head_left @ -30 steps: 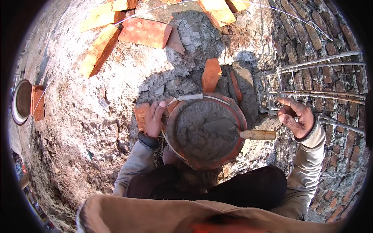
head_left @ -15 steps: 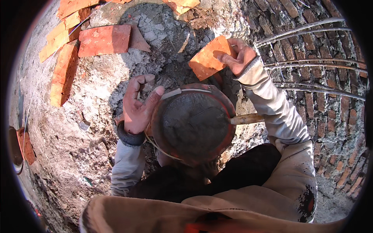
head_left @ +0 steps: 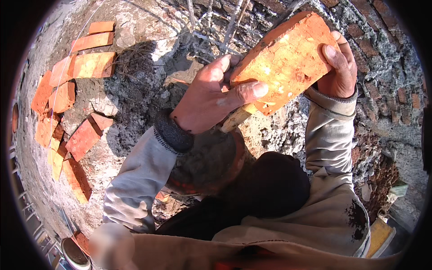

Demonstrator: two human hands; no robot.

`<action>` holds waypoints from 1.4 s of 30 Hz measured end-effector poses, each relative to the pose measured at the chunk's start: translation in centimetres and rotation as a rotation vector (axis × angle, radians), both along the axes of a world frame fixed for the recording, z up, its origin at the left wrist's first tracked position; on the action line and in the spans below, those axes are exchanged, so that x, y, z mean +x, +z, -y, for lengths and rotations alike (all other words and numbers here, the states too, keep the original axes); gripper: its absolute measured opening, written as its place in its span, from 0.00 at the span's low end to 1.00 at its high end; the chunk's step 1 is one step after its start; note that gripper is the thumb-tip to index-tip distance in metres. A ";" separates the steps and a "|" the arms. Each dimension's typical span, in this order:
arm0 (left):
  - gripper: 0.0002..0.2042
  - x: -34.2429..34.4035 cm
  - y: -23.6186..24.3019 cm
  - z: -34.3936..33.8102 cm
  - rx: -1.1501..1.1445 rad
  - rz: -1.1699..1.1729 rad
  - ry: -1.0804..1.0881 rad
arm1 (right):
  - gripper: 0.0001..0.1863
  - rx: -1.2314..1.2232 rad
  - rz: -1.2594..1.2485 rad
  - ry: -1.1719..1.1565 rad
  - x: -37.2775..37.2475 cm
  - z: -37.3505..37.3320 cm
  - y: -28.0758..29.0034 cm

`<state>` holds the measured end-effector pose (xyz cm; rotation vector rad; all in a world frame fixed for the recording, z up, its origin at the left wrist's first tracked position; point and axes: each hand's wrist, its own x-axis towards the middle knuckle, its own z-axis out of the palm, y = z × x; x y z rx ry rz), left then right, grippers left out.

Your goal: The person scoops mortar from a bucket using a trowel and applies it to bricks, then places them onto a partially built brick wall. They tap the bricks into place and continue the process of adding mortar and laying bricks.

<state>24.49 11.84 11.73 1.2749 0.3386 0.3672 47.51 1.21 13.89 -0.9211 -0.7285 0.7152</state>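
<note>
Both hands are on one orange brick (head_left: pixel 283 58), held up close: left hand (head_left: pixel 211 96) grips its near edge, right hand (head_left: pixel 337 67) its far end. Below sits a round pan (head_left: pixel 207 162) of grey mortar. Loose bricks (head_left: pixel 85 65) lie scattered left, brick wall (head_left: pixel 387 54) right.

pan (head_left: pixel 204 164) | half hidden by left arm | wooden handle (head_left: pixel 236 118) mostly behind brick (head_left: pixel 288 58)
</note>
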 end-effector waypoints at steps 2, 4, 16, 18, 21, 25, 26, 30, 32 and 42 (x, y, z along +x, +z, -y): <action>0.24 2.9 2.3 0.5 0.027 -0.084 0.056 | 0.18 0.033 -0.175 -0.112 1.2 0.2 -1.4; 0.22 5.4 2.5 1.6 0.031 -0.031 0.056 | 0.20 -0.005 -0.280 -0.112 1.1 2.8 -3.5; 0.16 0.4 -4.0 5.6 0.102 -0.348 0.327 | 0.26 -0.472 -0.493 -0.133 1.3 13.3 -16.0; 0.15 -2.1 -3.8 4.7 0.153 -0.327 0.193 | 0.27 -0.490 -0.512 -0.193 1.5 15.0 -18.7; 0.13 -7.4 -3.3 5.2 0.012 -0.372 0.242 | 0.33 -0.347 -0.814 -0.013 1.3 15.5 -18.5; 0.13 -13.9 -5.2 -0.1 0.233 -0.569 0.548 | 0.44 -0.069 -0.936 0.531 3.9 16.6 -19.3; 0.13 -15.2 -6.8 -2.5 0.295 -0.532 0.695 | 0.44 0.048 -0.874 0.591 4.1 16.1 -20.6; 0.17 -26.2 -12.0 -9.0 0.523 -0.724 1.287 | 0.48 -0.062 -0.951 0.834 4.4 15.4 -22.5; 0.22 -25.9 -10.1 -10.5 0.992 -1.029 1.199 | 0.50 -0.145 -0.984 0.825 6.1 16.8 -24.2; 0.48 -31.9 -7.5 -10.7 1.428 -1.843 0.453 | 0.53 -1.276 0.974 0.014 8.0 23.0 -31.5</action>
